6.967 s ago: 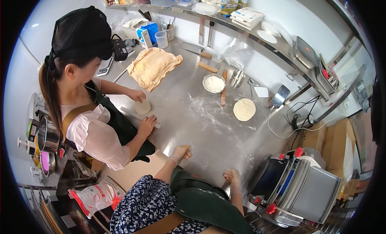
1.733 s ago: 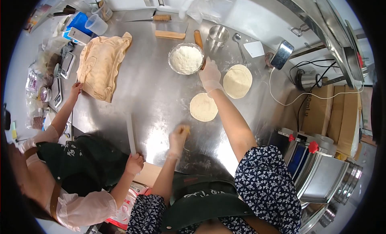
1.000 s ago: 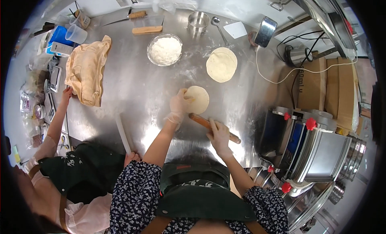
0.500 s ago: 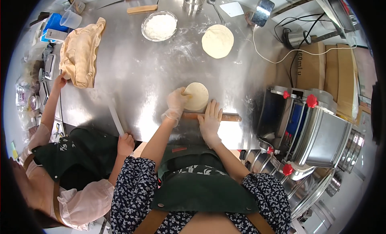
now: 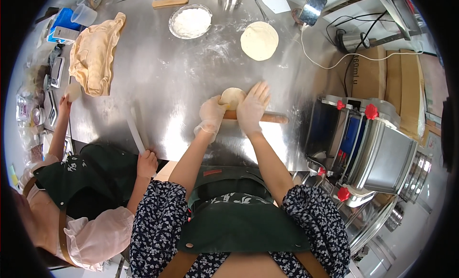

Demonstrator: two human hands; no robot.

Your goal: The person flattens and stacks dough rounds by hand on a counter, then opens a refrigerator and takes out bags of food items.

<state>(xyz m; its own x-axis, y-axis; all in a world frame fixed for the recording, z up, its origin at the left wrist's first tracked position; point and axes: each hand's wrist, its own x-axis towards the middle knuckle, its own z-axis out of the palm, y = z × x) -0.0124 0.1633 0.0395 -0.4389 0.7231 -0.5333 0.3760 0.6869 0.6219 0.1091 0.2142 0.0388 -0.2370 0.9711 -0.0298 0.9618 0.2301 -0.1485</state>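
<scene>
A small round of pale dough lies on the steel table in front of me. My left hand, in a clear glove, pinches its left edge between thumb and fingers. My right hand, gloved too, lies flat with fingers stretched out over a wooden rolling pin. The pin crosses the near part of the dough, and its left end is hidden behind my left hand. Farther off to the right rests a larger flat stack of dough rounds. A bowl of white flour stands to its left.
At left, a co-worker's hand holds a pale disc beside a cloth-like covered bundle; the other hand grips a white rod. A phone with a cable stands back right. A steel machine flanks the table's right side.
My right hand has pushed the rolling pin forward onto the dough, palm over the pin. My left hand still pinches the edge. The co-worker's far hand has lifted a pale disc from beside the bundle.
</scene>
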